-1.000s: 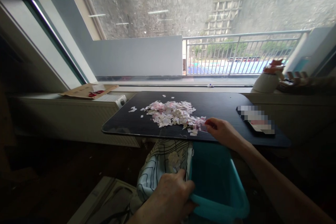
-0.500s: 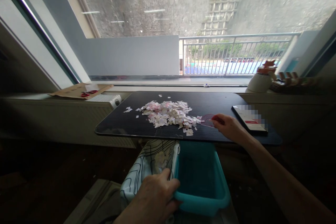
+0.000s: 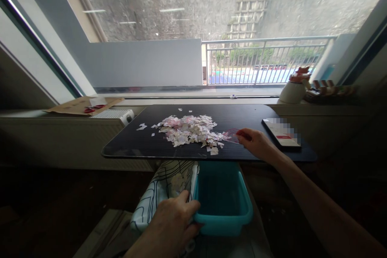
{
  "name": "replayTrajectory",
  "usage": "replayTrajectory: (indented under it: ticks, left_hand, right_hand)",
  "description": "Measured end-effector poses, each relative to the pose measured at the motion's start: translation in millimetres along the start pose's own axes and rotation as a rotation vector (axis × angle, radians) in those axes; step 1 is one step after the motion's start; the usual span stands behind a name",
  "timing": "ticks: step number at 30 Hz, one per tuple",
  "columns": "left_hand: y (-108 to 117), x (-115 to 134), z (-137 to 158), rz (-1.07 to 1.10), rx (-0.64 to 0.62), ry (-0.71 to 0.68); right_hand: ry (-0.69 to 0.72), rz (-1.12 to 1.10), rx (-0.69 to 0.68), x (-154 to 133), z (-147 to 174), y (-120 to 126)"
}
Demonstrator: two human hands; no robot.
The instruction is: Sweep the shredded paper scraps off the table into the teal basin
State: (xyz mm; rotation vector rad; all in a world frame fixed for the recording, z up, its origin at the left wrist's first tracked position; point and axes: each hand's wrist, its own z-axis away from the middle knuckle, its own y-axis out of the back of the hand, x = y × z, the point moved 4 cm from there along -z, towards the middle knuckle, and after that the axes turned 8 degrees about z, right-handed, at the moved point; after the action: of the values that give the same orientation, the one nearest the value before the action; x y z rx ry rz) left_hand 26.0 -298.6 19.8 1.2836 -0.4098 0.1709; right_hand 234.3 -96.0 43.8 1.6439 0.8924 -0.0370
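Note:
My right hand (image 3: 251,141) is closed, fingers pinching a see-through pink protractor (image 3: 231,135), rounded along its far side. The protractor touches the right end of a heap of small torn paper scraps (image 3: 190,131) on the dark tabletop (image 3: 136,145). Below the table's near edge, my left hand (image 3: 178,215) grips the left rim of a teal plastic bin (image 3: 222,221), thumb and fingers around it. The bin's dark inside shows no scraps. Left of it, a white cloth-like bag with dark lines (image 3: 148,201) stands with pale scraps (image 3: 178,183) in its mouth.
A tablet-like flat device (image 3: 282,135) lies at the table's right. On the left radiator sit brown paper (image 3: 69,105) and red-handled scissors (image 3: 93,109). A white pot (image 3: 292,92) stands on the right of the sill. A few loose scraps lie around the heap.
The whole view has shifted slightly, so everything sits a little further left. My right hand has barely moved with the protractor against the scraps; my left hand keeps its grip on the bin.

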Motion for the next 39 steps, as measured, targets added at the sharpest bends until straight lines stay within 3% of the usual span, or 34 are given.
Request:
replayTrajectory:
  ticks: [7,13,19,27,32,39]
  left_hand:
    - [2,0,3,-0.001,-0.010,0.022]
    - [1,2,1,-0.022,-0.005,0.019]
    - [-3,0,2,-0.038,-0.037,0.013]
    - [0,5,0,-0.015,-0.023,0.014]
    - [-1,5,-2,-0.027,-0.036,0.011]
    - [3,4,1,0.000,-0.015,0.028]
  right_hand:
    - [0.057,0.106,0.003,-8,-2,-3]
    - [0.108,0.040,-0.050,-8,5,0]
    - [0.051,0.111,0.018,-9,0,3]
    - [0.091,0.094,-0.064,-19,12,1]
    - [0.060,0.104,0.064,-12,3,3]
    - [0.070,0.149,-0.021,-4,11,8]
